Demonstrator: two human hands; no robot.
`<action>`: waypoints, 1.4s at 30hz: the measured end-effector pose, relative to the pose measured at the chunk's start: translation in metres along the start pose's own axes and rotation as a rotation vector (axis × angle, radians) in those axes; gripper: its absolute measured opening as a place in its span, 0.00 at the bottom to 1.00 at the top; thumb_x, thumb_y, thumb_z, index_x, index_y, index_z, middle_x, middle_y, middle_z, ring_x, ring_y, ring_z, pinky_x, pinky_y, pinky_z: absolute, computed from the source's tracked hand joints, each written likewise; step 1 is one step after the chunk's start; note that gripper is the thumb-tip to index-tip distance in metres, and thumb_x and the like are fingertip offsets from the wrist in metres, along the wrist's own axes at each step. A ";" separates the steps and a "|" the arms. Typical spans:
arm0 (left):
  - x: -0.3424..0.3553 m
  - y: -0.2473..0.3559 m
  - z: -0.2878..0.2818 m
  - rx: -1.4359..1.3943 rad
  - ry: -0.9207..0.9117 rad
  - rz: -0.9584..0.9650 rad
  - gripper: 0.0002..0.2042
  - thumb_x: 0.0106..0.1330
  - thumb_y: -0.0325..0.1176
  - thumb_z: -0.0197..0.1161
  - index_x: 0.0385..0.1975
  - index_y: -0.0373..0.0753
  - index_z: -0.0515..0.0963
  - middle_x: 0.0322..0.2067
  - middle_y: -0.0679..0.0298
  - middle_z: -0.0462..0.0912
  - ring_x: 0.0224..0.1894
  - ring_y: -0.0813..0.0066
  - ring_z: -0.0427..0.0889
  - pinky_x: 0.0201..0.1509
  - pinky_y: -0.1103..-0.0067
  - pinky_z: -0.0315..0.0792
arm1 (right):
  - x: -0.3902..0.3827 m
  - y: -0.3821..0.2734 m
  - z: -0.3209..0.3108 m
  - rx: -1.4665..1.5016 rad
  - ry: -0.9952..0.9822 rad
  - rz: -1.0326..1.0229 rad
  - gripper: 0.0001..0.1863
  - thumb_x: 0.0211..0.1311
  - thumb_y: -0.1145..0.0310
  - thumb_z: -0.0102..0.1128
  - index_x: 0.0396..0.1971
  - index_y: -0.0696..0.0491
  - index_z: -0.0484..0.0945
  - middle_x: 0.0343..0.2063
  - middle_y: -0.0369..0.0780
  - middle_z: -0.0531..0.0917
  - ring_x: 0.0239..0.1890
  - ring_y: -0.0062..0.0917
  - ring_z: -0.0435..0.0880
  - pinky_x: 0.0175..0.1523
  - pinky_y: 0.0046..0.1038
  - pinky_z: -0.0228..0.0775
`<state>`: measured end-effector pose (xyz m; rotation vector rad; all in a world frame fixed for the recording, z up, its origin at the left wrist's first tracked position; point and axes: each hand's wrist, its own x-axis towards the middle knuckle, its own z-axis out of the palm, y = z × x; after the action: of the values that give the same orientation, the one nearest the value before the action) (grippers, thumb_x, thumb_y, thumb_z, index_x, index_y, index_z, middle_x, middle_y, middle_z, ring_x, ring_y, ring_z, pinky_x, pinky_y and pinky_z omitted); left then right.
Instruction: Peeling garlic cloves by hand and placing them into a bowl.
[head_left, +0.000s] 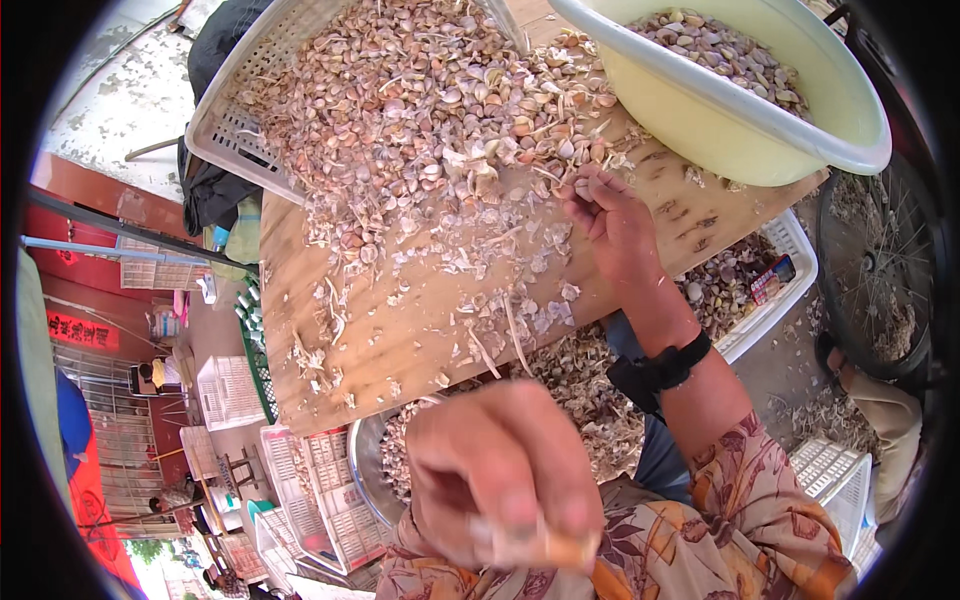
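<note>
My right hand (615, 220), with a black band round its wrist, is at the right edge of a heap of garlic cloves (430, 110) on a wooden board (400, 340). Its fingers are curled, and a pale garlic clove appears to sit between the fingertips. Close to the camera at the lower middle, my left hand (500, 460) is blurred by motion. Thumb and fingers pinch a small pale piece (540, 545) that looks like a garlic clove; its outline is smeared. Loose papery skins (470, 250) lie scattered over the board between the heap and me.
A pale yellow basin (690, 120) of cloves stands on the board's far right. A white perforated crate (225, 120) lies tipped behind the heap. Below the board are a metal bowl (368, 470), dry skins (590, 400) and a white crate (800, 275). A wheel (875, 265) stands right.
</note>
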<state>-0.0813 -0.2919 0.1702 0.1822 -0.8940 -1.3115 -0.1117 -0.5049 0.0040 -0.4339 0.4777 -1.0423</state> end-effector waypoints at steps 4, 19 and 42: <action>-0.005 0.006 0.033 0.142 -0.105 0.052 0.10 0.59 0.23 0.61 0.40 0.34 0.72 0.39 0.55 0.74 0.32 0.64 0.80 0.31 0.77 0.79 | -0.002 0.004 0.001 0.093 -0.021 0.065 0.08 0.67 0.73 0.46 0.39 0.60 0.73 0.32 0.41 0.80 0.35 0.28 0.81 0.43 0.27 0.77; 0.025 -0.007 -0.001 0.434 -0.109 0.361 0.07 0.55 0.19 0.62 0.33 0.32 0.77 0.36 0.52 0.77 0.32 0.67 0.80 0.32 0.75 0.75 | -0.013 -0.003 0.000 0.203 -0.013 0.117 0.14 0.70 0.61 0.43 0.41 0.55 0.73 0.31 0.38 0.79 0.35 0.25 0.80 0.40 0.27 0.75; 0.035 -0.012 -0.193 0.342 0.728 -0.167 0.15 0.63 0.25 0.59 0.49 0.35 0.73 0.39 0.62 0.78 0.38 0.73 0.77 0.41 0.79 0.72 | 0.003 -0.003 -0.012 0.298 0.125 0.176 0.07 0.63 0.66 0.55 0.35 0.53 0.74 0.22 0.34 0.73 0.22 0.22 0.74 0.22 0.24 0.68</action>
<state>0.0354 -0.3955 0.0515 0.9543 -0.4678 -1.1061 -0.1198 -0.5102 -0.0049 -0.0604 0.4540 -0.9541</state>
